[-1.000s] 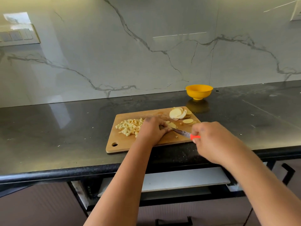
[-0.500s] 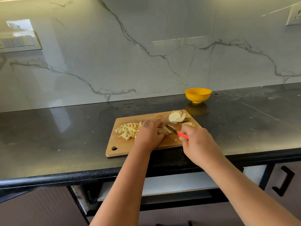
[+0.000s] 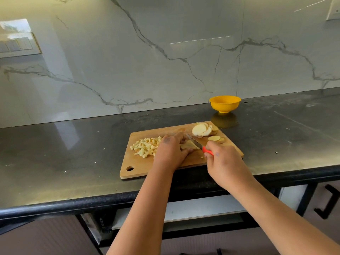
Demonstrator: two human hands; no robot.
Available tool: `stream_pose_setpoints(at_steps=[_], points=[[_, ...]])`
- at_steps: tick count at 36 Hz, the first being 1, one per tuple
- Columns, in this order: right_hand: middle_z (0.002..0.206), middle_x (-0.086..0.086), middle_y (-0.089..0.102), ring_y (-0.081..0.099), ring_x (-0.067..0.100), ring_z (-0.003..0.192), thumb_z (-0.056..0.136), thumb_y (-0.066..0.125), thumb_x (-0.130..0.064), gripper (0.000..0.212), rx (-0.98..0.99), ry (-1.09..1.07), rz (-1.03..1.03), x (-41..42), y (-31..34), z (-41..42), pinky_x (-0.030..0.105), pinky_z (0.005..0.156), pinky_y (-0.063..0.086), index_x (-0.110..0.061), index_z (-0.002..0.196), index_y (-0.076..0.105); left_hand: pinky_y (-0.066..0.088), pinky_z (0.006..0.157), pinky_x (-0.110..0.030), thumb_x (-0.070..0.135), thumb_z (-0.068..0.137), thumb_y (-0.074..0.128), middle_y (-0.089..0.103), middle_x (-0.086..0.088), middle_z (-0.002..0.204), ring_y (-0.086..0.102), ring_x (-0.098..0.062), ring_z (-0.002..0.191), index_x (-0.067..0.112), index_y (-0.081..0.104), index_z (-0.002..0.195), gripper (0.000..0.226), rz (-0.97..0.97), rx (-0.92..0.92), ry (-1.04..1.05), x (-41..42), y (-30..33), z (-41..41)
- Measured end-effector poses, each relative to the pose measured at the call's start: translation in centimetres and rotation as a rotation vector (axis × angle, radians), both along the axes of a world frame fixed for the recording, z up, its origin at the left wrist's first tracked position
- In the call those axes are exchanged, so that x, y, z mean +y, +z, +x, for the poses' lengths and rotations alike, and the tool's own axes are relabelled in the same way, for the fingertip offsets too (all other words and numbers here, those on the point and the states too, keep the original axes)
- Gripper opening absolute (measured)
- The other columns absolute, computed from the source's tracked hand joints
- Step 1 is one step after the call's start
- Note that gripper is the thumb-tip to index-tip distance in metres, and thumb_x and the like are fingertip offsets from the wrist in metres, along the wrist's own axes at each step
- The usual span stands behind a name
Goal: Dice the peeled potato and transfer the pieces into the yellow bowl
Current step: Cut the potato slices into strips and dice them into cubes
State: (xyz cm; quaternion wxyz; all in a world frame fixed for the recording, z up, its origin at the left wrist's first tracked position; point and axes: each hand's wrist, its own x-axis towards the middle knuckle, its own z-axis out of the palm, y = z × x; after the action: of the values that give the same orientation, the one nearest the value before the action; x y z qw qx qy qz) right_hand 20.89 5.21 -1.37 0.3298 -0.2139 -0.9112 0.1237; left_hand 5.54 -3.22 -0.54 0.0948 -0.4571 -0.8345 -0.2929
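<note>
A wooden cutting board (image 3: pixel 139 166) lies on the dark counter. A heap of diced potato (image 3: pixel 144 147) sits on its left part. Round potato slices (image 3: pixel 201 130) are stacked at its far right corner, with a loose slice (image 3: pixel 214 138) beside them. My left hand (image 3: pixel 170 150) holds down some potato slices (image 3: pixel 187 145) in the board's middle, fingers curled over them. My right hand (image 3: pixel 223 162) grips a knife (image 3: pixel 195 142) by its red handle, the blade angled across the held slices. The yellow bowl (image 3: pixel 225 103) stands behind the board, apart from it, and looks empty.
The black counter (image 3: pixel 73 153) runs left and right, backed by a marble wall (image 3: pixel 165 61). Its front edge is close to the board. Below are a shelf (image 3: pixel 202 208) and a dark cabinet handle (image 3: pixel 329 201) at the right.
My right hand has moved forward and left, bringing the knife blade onto the slices under my left hand. The left hand has stayed on the potato.
</note>
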Motion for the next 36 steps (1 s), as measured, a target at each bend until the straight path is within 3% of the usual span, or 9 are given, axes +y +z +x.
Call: stream_pose_setpoints(at_steps=[11, 15, 17, 20, 24, 33, 36], points=[[0.076, -0.002, 0.061, 0.055, 0.009, 0.061, 0.097, 0.055, -0.022, 0.01, -0.009, -0.02, 0.007, -0.2, -0.1, -0.1, 0.021, 0.051, 0.046, -0.015, 0.097, 0.061, 0.05, 0.091, -0.034, 0.042, 0.086, 0.072, 0.068, 0.005, 0.113, 0.058, -0.016, 0.109, 0.021, 0.063, 0.117, 0.039, 0.0, -0.017, 0.01, 0.0, 0.0, 0.0], [0.071, -0.006, 0.054, 0.047, 0.002, 0.055, 0.098, 0.053, -0.023, 0.009, -0.023, -0.024, 0.023, -0.4, -0.2, 0.0, 0.013, 0.046, 0.027, -0.016, 0.096, 0.058, 0.05, 0.092, -0.033, 0.042, 0.086, 0.072, 0.067, 0.006, 0.114, 0.058, -0.016, 0.109, 0.02, 0.063, 0.118, 0.04, -0.003, -0.014, 0.014, 0.0, -0.1, -0.1], [0.072, -0.007, 0.053, 0.044, 0.001, 0.054, 0.098, 0.053, -0.024, 0.007, -0.029, -0.023, 0.03, -0.4, -0.2, 0.1, 0.013, 0.046, 0.024, -0.018, 0.096, 0.057, 0.049, 0.093, -0.033, 0.042, 0.086, 0.072, 0.067, 0.006, 0.115, 0.057, -0.016, 0.11, 0.021, 0.062, 0.119, 0.04, -0.008, -0.014, 0.016, 0.0, -0.1, -0.2], [0.072, -0.006, 0.054, 0.047, 0.003, 0.056, 0.097, 0.054, -0.024, 0.007, -0.022, -0.016, 0.043, -0.4, 0.1, 0.1, 0.013, 0.047, 0.03, -0.018, 0.095, 0.057, 0.05, 0.093, -0.032, 0.043, 0.085, 0.072, 0.067, 0.007, 0.115, 0.059, -0.015, 0.108, 0.022, 0.062, 0.119, 0.041, 0.0, -0.006, 0.013, 0.1, 0.1, -0.2], [0.073, -0.005, 0.057, 0.054, 0.01, 0.06, 0.097, 0.053, -0.023, 0.007, -0.04, -0.034, 0.04, -0.5, 0.0, 0.2, 0.03, 0.053, 0.053, -0.019, 0.092, 0.056, 0.05, 0.092, -0.032, 0.044, 0.085, 0.073, 0.067, 0.007, 0.113, 0.058, -0.015, 0.108, 0.022, 0.062, 0.119, 0.042, 0.0, 0.011, 0.018, 0.1, -0.2, -0.3], [0.073, -0.004, 0.058, 0.055, 0.014, 0.065, 0.094, 0.052, -0.015, 0.01, -0.231, -0.053, 0.066, -0.8, 1.4, 0.1, 0.035, 0.055, 0.053, -0.023, 0.096, 0.059, 0.05, 0.091, -0.033, 0.044, 0.085, 0.072, 0.066, 0.006, 0.114, 0.059, -0.015, 0.104, 0.022, 0.062, 0.119, 0.042, -0.031, -0.029, 0.013, 0.1, 0.2, -0.2], [0.074, -0.006, 0.055, 0.053, 0.011, 0.064, 0.093, 0.056, -0.018, 0.009, -0.28, -0.046, 0.021, -0.4, 2.9, 1.7, 0.029, 0.052, 0.047, -0.027, 0.095, 0.059, 0.051, 0.092, -0.035, 0.044, 0.085, 0.073, 0.066, 0.007, 0.113, 0.059, -0.015, 0.104, 0.022, 0.062, 0.119, 0.042, -0.031, -0.052, 0.013, 0.0, 0.2, 0.0]])
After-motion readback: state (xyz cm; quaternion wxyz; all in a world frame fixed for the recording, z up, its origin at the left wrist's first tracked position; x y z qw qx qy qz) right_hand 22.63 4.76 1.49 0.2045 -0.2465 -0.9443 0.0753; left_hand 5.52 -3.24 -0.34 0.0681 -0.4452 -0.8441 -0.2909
